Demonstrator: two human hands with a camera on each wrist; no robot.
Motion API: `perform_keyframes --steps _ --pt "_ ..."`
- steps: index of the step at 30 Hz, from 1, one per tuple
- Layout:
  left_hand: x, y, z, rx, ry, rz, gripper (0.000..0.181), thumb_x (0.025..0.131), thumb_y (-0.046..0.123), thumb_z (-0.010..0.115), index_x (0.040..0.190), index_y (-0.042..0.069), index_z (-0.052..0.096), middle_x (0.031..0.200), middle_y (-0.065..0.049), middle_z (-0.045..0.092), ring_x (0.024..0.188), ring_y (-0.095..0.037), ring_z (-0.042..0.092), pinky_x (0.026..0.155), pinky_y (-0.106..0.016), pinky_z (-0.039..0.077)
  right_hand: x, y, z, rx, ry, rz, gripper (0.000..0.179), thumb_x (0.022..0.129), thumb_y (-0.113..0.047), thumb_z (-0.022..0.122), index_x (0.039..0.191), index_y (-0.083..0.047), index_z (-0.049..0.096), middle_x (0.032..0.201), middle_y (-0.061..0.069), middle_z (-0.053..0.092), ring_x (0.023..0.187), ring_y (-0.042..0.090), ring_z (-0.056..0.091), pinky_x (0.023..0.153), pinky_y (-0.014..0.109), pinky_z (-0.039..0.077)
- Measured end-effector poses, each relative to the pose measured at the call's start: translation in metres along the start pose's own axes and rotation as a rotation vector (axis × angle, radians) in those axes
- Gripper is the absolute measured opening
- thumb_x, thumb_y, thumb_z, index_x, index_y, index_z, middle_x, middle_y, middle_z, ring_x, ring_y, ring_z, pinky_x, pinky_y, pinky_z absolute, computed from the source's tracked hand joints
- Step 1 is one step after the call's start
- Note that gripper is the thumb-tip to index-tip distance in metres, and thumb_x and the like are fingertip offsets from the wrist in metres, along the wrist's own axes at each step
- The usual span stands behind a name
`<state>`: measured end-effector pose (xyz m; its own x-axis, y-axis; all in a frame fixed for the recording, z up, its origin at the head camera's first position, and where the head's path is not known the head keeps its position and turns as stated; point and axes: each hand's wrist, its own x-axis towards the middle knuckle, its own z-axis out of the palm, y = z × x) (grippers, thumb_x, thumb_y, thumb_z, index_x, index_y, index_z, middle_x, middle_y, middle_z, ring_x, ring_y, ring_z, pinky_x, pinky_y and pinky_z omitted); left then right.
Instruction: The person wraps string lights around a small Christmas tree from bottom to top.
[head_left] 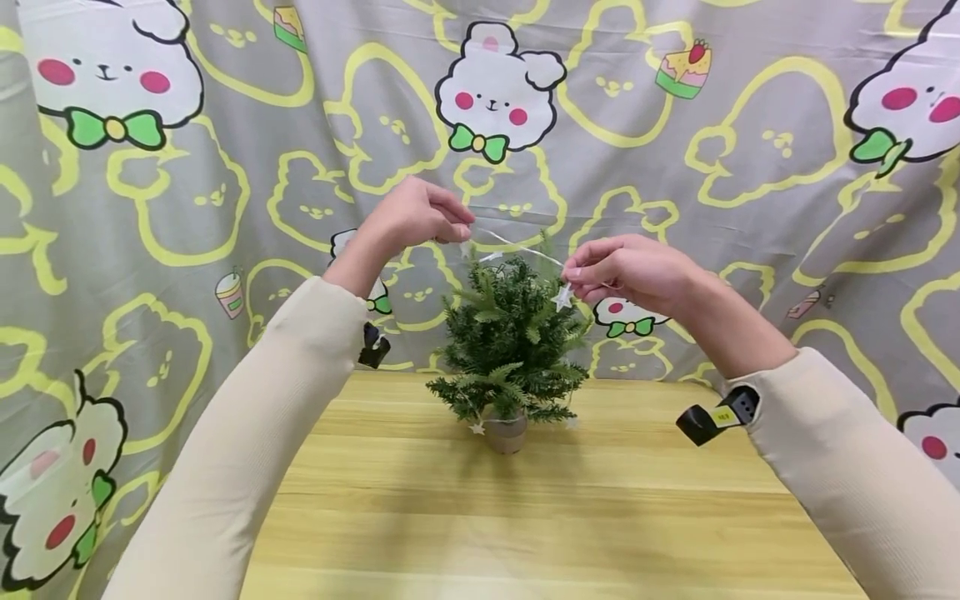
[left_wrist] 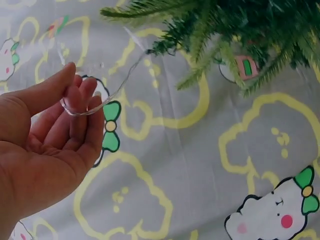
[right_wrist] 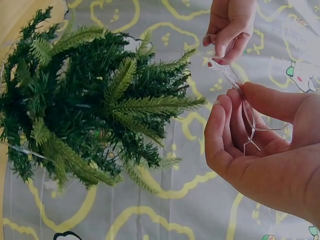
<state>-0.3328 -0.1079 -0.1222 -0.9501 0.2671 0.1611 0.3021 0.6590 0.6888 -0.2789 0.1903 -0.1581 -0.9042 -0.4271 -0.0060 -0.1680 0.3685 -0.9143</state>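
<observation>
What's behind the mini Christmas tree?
Gray cartoon-print curtain and, lower down, a strip of wood-grain tabletop. The mini Christmas tree covers the area directly behind; can't tell what's there.

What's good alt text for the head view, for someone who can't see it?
A person's left hand and right hand pinch a thin white star garland between them, near the top of a small artificial Christmas tree. The potted tree stands on a light wooden table before a gray curtain printed with white cartoon animals.
</observation>
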Motion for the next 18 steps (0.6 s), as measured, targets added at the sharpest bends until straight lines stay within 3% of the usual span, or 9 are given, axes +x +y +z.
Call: perform_keyframes --steps 5,10,14,18 --pt "0.001 -0.005 -0.002 0.044 -0.036 -0.06 0.024 0.093 0.02 0.074 0.115 0.01 0.076 0.106 -0.003 0.074 0.1 -0.02 0.067 0.094 -0.035 0.053 -0.005 0.0 -0.004 0.009 0.003 -0.004 0.017 0.101 -0.009 0.06 0.112 0.005 0.061 0.093 0.008 0.062 0.077 0.016 0.056 0.069 0.025 0.051" --pt "0.002 -0.017 -0.004 0.093 -0.061 -0.103 0.023 0.095 0.024 0.071 0.11 0.008 0.076 0.084 0.002 0.07 0.085 -0.016 0.062 0.08 -0.03 0.049 -0.01 0.003 -0.007 0.005 0.002 -0.01 0.017 0.101 -0.009 0.059 0.112 0.004 0.062 0.094 0.009 0.061 0.077 0.017 0.056 0.067 0.027 0.049" --pt "0.006 -0.026 -0.006 -0.057 -0.077 -0.127 0.024 0.097 0.019 0.068 0.114 0.002 0.071 0.079 0.001 0.068 0.074 -0.012 0.061 0.081 -0.028 0.055 -0.011 0.004 -0.007 -0.005 -0.009 -0.009 0.019 0.102 -0.01 0.059 0.112 0.005 0.06 0.093 0.009 0.06 0.075 0.017 0.054 0.064 0.028 0.045" --pt "0.011 -0.027 -0.006 -0.284 -0.089 -0.105 0.032 0.1 0.014 0.065 0.127 -0.002 0.065 0.097 -0.003 0.074 0.092 -0.015 0.071 0.099 -0.033 0.055 -0.011 0.004 -0.007 -0.016 -0.009 -0.01 0.021 0.102 -0.011 0.058 0.114 0.006 0.059 0.09 0.009 0.058 0.073 0.017 0.052 0.064 0.029 0.043"
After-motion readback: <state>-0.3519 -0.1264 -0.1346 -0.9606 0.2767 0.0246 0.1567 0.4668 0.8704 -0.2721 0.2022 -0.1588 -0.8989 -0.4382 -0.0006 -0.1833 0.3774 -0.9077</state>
